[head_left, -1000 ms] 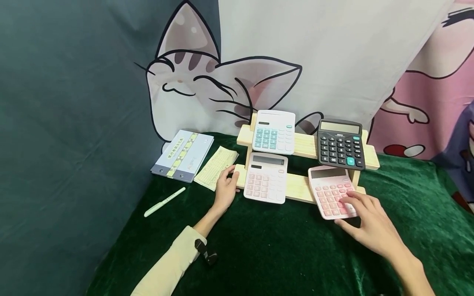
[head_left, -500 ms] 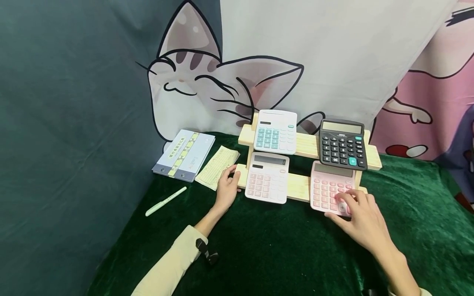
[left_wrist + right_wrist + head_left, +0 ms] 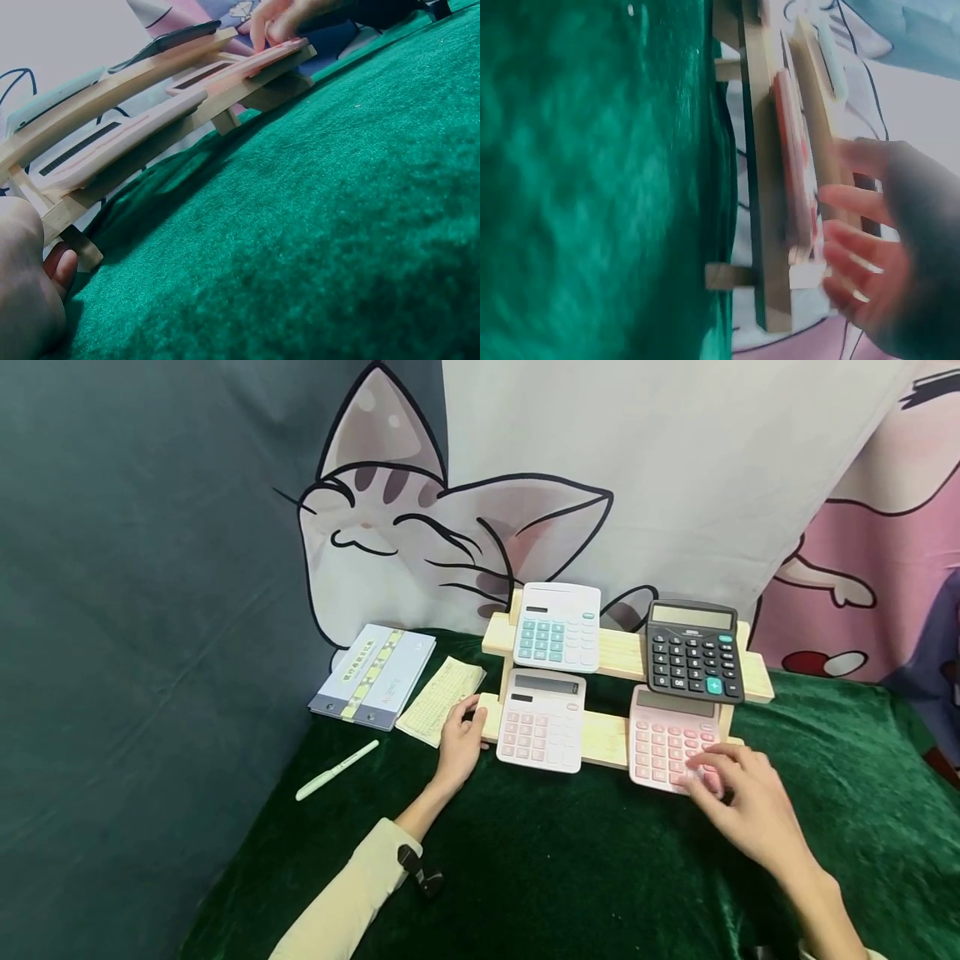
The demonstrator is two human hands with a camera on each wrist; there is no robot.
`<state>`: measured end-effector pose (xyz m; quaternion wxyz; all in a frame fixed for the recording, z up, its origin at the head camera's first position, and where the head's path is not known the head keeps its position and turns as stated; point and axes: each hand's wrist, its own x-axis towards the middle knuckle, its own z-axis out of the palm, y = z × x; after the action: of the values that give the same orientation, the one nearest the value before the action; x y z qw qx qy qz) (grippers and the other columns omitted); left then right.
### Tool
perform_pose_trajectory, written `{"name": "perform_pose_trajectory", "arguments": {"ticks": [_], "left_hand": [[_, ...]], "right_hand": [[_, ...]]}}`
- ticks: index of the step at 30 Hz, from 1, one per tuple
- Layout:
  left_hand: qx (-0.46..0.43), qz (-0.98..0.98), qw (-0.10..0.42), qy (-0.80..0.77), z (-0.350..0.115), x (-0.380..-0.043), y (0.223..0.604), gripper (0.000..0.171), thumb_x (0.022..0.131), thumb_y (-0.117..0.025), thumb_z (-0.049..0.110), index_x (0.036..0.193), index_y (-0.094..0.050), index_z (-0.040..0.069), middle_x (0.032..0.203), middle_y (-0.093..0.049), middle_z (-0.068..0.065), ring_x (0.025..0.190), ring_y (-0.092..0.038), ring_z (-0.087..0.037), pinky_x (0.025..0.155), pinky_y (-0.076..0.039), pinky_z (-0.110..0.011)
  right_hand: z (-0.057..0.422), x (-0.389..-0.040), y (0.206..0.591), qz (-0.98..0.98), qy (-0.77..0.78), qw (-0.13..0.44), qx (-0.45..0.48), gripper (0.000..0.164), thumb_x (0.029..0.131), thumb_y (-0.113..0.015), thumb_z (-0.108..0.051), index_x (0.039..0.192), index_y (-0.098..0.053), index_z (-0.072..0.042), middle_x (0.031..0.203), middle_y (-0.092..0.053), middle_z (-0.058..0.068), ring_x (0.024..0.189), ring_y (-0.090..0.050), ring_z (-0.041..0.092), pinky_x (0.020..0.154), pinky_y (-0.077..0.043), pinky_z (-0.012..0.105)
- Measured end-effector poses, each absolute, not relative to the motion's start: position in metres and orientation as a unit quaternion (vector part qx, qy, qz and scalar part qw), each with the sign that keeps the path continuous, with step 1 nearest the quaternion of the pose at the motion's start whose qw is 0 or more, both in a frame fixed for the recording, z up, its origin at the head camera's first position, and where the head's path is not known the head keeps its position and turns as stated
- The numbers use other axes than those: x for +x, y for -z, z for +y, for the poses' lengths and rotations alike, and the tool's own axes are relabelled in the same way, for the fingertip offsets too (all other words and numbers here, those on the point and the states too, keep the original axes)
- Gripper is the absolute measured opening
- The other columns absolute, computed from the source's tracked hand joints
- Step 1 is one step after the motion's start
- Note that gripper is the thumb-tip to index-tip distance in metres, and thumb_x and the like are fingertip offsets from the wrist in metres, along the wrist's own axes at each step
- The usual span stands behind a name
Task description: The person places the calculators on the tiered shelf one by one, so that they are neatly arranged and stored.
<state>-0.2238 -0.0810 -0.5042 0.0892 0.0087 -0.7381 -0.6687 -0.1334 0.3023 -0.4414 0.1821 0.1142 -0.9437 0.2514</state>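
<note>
A two-tier light wooden rack (image 3: pixel 604 739) bears calculators on both tiers. My left hand (image 3: pixel 461 747) grips the left end of its lower board, thumb in front; the left wrist view shows the fingertips at the rack's foot. Over the lower right corner of a pink calculator (image 3: pixel 660 739), my right hand (image 3: pixel 750 806) hovers with loosely bent, spread fingers. In the right wrist view its blurred fingers (image 3: pixel 847 199) are just off the key side. A pale pink calculator (image 3: pixel 551 714) leans at lower left. Above are a white calculator with teal keys (image 3: pixel 577 627) and a black calculator (image 3: pixel 693 620).
Left of the rack lie a blue-grey notebook (image 3: pixel 397 672), a yellowish printed paper pad (image 3: pixel 442 693) and a pale green pen (image 3: pixel 337 770). Green velvet cloth (image 3: pixel 555 860) covers the table. A cat-print curtain (image 3: pixel 517 427) hangs close behind the rack.
The lower right pink calculator has gone from tilted to straight on its tier. My right hand has since lifted slightly off it to the right. The left hand keeps its place.
</note>
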Motion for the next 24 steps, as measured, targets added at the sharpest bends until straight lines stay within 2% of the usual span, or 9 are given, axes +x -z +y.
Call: {"name": "perform_pose_trajectory", "arguments": {"ticks": [2, 3, 5, 7, 9, 10, 14, 18, 24], "left_hand": [[0.008, -0.738, 0.085, 0.669, -0.08, -0.221, 0.498, 0.041, 0.105, -0.053, 0.02, 0.141, -0.051, 0.0, 0.13, -0.051, -0.022, 0.07, -0.06, -0.024, 0.061, -0.061, -0.044], [0.007, -0.738, 0.085, 0.67, -0.079, -0.221, 0.498, 0.041, 0.105, -0.053, 0.02, 0.141, -0.051, 0.001, 0.13, -0.051, -0.021, 0.07, -0.06, -0.023, 0.061, -0.061, -0.043], [0.003, -0.739, 0.082, 0.668, -0.079, -0.216, 0.486, 0.041, 0.105, -0.052, 0.016, 0.14, -0.05, -0.003, 0.129, -0.051, -0.023, 0.071, -0.06, -0.027, 0.063, -0.061, -0.047], [0.001, -0.743, 0.081, 0.664, -0.079, -0.214, 0.479, 0.039, 0.105, -0.052, 0.013, 0.139, -0.05, -0.006, 0.128, -0.052, -0.025, 0.07, -0.06, -0.03, 0.064, -0.06, -0.049], [-0.001, -0.744, 0.082, 0.663, -0.079, -0.217, 0.484, 0.04, 0.105, -0.051, 0.013, 0.14, -0.05, -0.005, 0.128, -0.052, -0.024, 0.069, -0.059, -0.026, 0.064, -0.06, -0.05], [0.0, -0.745, 0.079, 0.662, -0.079, -0.217, 0.484, 0.04, 0.105, -0.051, 0.012, 0.14, -0.049, -0.007, 0.128, -0.051, -0.026, 0.07, -0.059, -0.029, 0.065, -0.059, -0.054], [0.009, -0.741, 0.082, 0.666, -0.08, -0.223, 0.503, 0.042, 0.105, -0.052, 0.018, 0.142, -0.05, -0.001, 0.131, -0.051, -0.023, 0.071, -0.06, -0.026, 0.064, -0.06, -0.052], [0.004, -0.737, 0.076, 0.672, -0.082, -0.222, 0.503, 0.043, 0.105, -0.053, 0.024, 0.143, -0.05, 0.004, 0.132, -0.051, -0.019, 0.07, -0.059, -0.018, 0.061, -0.061, -0.04], [0.008, -0.733, 0.095, 0.674, -0.094, -0.227, 0.496, 0.041, 0.105, -0.053, 0.025, 0.141, -0.052, 0.006, 0.13, -0.051, -0.017, 0.068, -0.056, -0.01, 0.056, -0.056, -0.022]], "right_hand": [[0.311, -0.135, 0.441, -0.926, -0.312, 0.203, 0.064, 0.018, 0.089, -0.075, -0.018, 0.101, -0.071, -0.006, 0.111, -0.063, 0.003, 0.105, -0.05, 0.018, 0.087, -0.036, 0.03], [0.316, -0.136, 0.442, -0.915, -0.345, 0.207, 0.027, 0.015, 0.092, -0.072, -0.018, 0.101, -0.071, -0.006, 0.108, -0.063, -0.004, 0.102, -0.05, 0.012, 0.084, -0.036, 0.024], [0.327, -0.14, 0.444, -0.884, -0.42, 0.191, -0.072, 0.015, 0.097, -0.067, -0.022, 0.104, -0.071, -0.009, 0.101, -0.062, -0.017, 0.095, -0.05, 0.002, 0.077, -0.036, 0.013], [0.338, -0.145, 0.449, -0.816, -0.537, 0.157, -0.143, 0.017, 0.099, -0.063, -0.026, 0.106, -0.069, -0.011, 0.098, -0.061, -0.023, 0.09, -0.055, -0.004, 0.073, -0.043, 0.006], [0.35, -0.148, 0.455, -0.707, -0.673, 0.135, -0.169, 0.015, 0.099, -0.064, -0.023, 0.108, -0.067, -0.012, 0.096, -0.068, -0.018, 0.088, -0.062, 0.0, 0.071, -0.051, 0.009], [0.355, -0.149, 0.459, -0.645, -0.735, 0.128, -0.166, 0.012, 0.099, -0.063, -0.02, 0.107, -0.067, -0.011, 0.096, -0.071, -0.012, 0.089, -0.065, 0.003, 0.074, -0.055, 0.011], [0.368, -0.145, 0.475, -0.466, -0.875, 0.085, -0.097, 0.012, 0.101, -0.055, -0.005, 0.108, -0.065, -0.004, 0.1, -0.074, 0.005, 0.092, -0.071, 0.015, 0.079, -0.061, 0.024], [0.376, -0.142, 0.484, -0.43, -0.896, 0.084, -0.064, 0.019, 0.104, -0.047, -0.001, 0.107, -0.065, 0.0, 0.1, -0.073, 0.009, 0.093, -0.071, 0.02, 0.08, -0.061, 0.028], [0.367, -0.158, 0.485, -0.467, -0.879, 0.086, -0.053, 0.014, 0.103, -0.052, -0.006, 0.107, -0.065, -0.002, 0.1, -0.072, 0.006, 0.094, -0.07, 0.017, 0.081, -0.061, 0.025]]}}
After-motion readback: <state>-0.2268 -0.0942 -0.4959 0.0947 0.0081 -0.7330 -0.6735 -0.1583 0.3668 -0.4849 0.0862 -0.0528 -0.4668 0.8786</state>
